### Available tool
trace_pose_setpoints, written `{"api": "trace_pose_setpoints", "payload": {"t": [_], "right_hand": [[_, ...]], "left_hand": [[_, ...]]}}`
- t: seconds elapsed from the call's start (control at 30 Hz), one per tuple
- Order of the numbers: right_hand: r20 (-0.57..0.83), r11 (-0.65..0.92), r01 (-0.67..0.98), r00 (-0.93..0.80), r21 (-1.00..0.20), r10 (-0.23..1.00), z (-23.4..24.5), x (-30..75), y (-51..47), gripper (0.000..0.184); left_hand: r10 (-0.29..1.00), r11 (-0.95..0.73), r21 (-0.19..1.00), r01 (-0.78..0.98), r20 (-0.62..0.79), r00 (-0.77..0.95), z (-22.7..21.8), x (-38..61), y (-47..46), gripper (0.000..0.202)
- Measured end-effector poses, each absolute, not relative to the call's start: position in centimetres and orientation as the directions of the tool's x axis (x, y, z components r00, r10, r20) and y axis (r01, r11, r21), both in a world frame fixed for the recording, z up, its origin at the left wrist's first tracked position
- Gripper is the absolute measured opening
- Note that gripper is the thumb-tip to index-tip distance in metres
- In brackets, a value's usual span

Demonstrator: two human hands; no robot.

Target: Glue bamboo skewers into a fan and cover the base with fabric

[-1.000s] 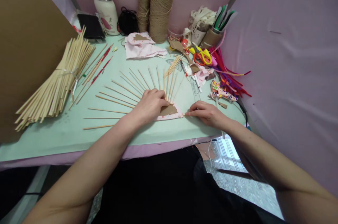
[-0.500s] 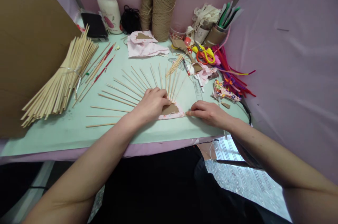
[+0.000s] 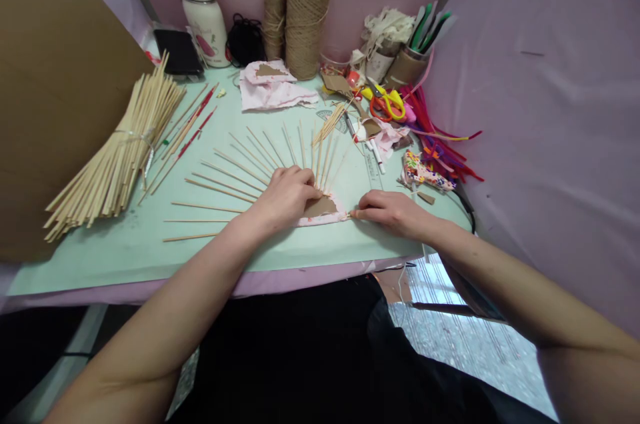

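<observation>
Several thin bamboo sticks [image 3: 235, 174] lie spread in a fan on the pale green mat [image 3: 125, 251]. Their near ends meet under a brown cardboard wedge [image 3: 320, 206] edged with pink cloth. My left hand [image 3: 283, 197] lies over the wedge's left side, fingers curled down and pressing on the sticks and card. My right hand [image 3: 393, 211] rests on the mat just right of the wedge, its fingertips pinched on the end of a stick at the wedge's right corner.
A tied bundle of bamboo sticks [image 3: 117, 151] lies at the left beside a cardboard sheet [image 3: 55, 77]. At the back stand a white bottle [image 3: 203, 11] and twine spools [image 3: 305, 24]. Scissors [image 3: 385, 104], pipe cleaners [image 3: 440, 144] and a pen cup [image 3: 407, 64] crowd the right.
Both hands stay at the wedge. The right hand's fingertips have edged slightly toward the wedge's corner; the view has shifted a little.
</observation>
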State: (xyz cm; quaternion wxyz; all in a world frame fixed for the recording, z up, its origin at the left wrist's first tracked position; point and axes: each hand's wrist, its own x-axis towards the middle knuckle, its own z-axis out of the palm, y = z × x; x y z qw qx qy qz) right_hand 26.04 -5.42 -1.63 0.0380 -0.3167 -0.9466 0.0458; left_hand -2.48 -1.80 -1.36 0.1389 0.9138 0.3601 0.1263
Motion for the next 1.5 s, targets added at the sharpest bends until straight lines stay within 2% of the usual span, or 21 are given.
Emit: {"api": "trace_pose_setpoints", "payload": {"t": [0.23,0.4,0.5,0.6,0.73,0.83,1.0,1.2,1.37,1.5], "right_hand": [[0.035,0.785,0.605,-0.789,-0.13,0.614,-1.7,26.1,-5.4,0.035],[0.104,0.791,0.597,-0.785,-0.137,0.611,-2.2,26.4,-5.8,0.038],[0.15,0.755,0.633,-0.741,-0.173,0.655,-1.6,26.9,-6.1,0.038],[0.232,0.666,0.716,-0.626,-0.208,0.745,-0.2,28.3,-6.5,0.036],[0.398,0.393,0.891,-0.283,-0.229,0.873,1.1,31.1,-6.8,0.028],[0.317,0.165,0.96,-0.087,-0.226,0.944,0.8,32.9,-6.5,0.024],[0.209,0.008,0.99,0.022,-0.139,0.978,-0.2,33.9,-4.1,0.02],[0.035,0.01,1.0,-0.011,0.021,0.999,1.0,35.7,-1.5,0.019],[-0.102,0.005,0.999,0.0,0.048,0.995,0.6,36.9,-1.4,0.027],[-0.055,-0.067,0.998,0.066,-0.01,0.996,0.4,37.0,-2.0,0.035]], "left_hand": [[0.693,-0.704,0.342,0.622,0.138,0.708,-1.5,-2.5,-1.8,0.026],[0.688,-0.707,0.346,0.617,0.132,0.714,-1.6,-2.6,-1.7,0.025],[0.689,-0.705,0.35,0.617,0.131,0.713,-1.7,-2.6,-1.6,0.024],[0.69,-0.702,0.357,0.617,0.127,0.712,-1.6,-2.6,-1.6,0.025],[0.693,-0.699,0.355,0.621,0.122,0.71,-1.4,-2.5,-1.7,0.027],[0.684,-0.71,0.346,0.614,0.128,0.718,-1.2,-2.6,-1.7,0.026],[0.682,-0.712,0.34,0.614,0.13,0.719,-1.3,-2.7,-1.7,0.026],[0.688,-0.707,0.336,0.622,0.122,0.716,-1.3,-2.7,-1.7,0.025],[0.686,-0.709,0.342,0.617,0.131,0.715,-1.5,-2.7,-1.7,0.025],[0.687,-0.708,0.341,0.618,0.132,0.714,-1.6,-2.7,-1.7,0.026]]}}
